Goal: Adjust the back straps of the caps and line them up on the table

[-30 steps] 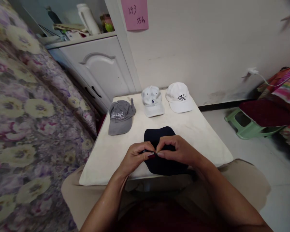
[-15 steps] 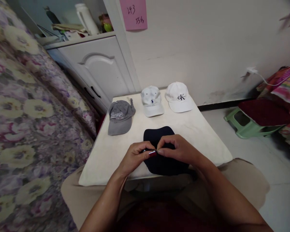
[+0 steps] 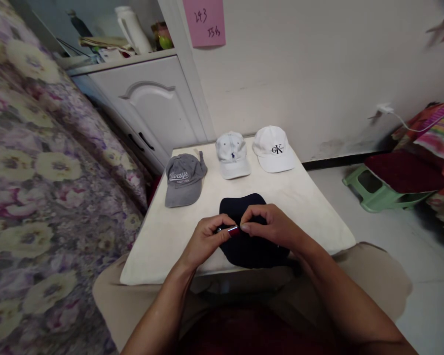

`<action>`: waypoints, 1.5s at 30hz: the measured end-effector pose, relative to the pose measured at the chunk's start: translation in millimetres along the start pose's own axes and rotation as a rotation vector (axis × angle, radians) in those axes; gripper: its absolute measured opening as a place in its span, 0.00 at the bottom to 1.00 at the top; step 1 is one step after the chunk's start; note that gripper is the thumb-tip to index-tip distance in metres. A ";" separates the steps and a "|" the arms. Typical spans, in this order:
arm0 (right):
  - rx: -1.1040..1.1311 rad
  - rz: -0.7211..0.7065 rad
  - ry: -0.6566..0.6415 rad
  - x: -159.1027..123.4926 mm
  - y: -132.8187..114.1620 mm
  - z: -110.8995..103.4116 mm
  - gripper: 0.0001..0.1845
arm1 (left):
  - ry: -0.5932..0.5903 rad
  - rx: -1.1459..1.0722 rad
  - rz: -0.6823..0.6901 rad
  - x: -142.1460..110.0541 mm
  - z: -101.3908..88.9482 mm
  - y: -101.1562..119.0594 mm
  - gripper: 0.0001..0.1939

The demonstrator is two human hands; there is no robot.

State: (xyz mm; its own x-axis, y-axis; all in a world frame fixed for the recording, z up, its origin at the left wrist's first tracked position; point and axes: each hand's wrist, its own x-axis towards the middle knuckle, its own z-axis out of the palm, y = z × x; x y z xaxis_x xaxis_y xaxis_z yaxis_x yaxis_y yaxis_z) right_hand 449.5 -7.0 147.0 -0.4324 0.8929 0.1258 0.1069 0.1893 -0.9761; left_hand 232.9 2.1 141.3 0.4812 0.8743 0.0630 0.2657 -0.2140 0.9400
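Pinches a small red-and-silver object (image 3: 233, 230) between thumb and forefinger of the left hand (image 3: 204, 239). Looks narrow and glossy against the matte, dark, rounded cap (image 3: 255, 254), set below both hands on the cream table (image 3: 325, 224). Sits just beside the bent thumb and forefinger of the right hand (image 3: 276, 226), tips close together; cannot tell whether gripping anything.

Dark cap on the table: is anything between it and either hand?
Only a small red-and-silver item, pinched in the left hand, appears between that hand and the dark cap. Nothing visible stands between the right hand and the cap. The gray cap, pale cap and white cap sit apart, farther back.
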 end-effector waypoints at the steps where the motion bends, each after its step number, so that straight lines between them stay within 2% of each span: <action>1: 0.002 0.001 0.011 0.2 -0.3 0.5 0.04 | 0.002 -0.007 -0.006 0.0 -0.2 -0.6 0.08; 6: -0.020 -0.007 0.083 0.6 -2.3 4.3 0.04 | 0.012 -0.020 -0.021 -0.8 -0.2 -3.3 0.09; 12: -0.048 -0.025 0.010 -0.4 -0.9 0.8 0.04 | 0.031 -0.042 -0.022 -0.8 1.1 -5.3 0.09; 19: -0.080 -0.043 0.024 -0.6 1.9 -1.7 0.04 | -0.048 -0.054 -0.047 1.6 1.5 -4.6 0.09; 31: -0.031 0.003 -0.011 2.1 5.1 -3.0 0.04 | -0.004 -0.028 -0.045 0.5 4.4 -4.5 0.08; 35: 0.000 -0.034 0.023 2.4 4.4 -3.2 0.03 | 0.034 -0.061 -0.014 -0.6 3.7 -3.2 0.07; 41: 0.025 0.003 0.080 -2.8 -2.1 -0.8 0.01 | 0.051 -0.005 0.086 -4.2 -0.2 2.3 0.08; 45: -0.092 -0.078 0.191 -8.8 -11.1 0.3 0.02 | 0.049 -0.005 0.123 -7.1 -2.9 -2.8 0.07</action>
State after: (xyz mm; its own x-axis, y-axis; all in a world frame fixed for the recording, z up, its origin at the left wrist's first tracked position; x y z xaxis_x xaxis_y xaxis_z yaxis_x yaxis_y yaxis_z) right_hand 451.9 -17.1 156.6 -0.2664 0.9336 0.2398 0.1649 0.2893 -0.9429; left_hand 226.3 -2.3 139.2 0.4684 0.8620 0.1939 0.2032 -0.3186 0.9259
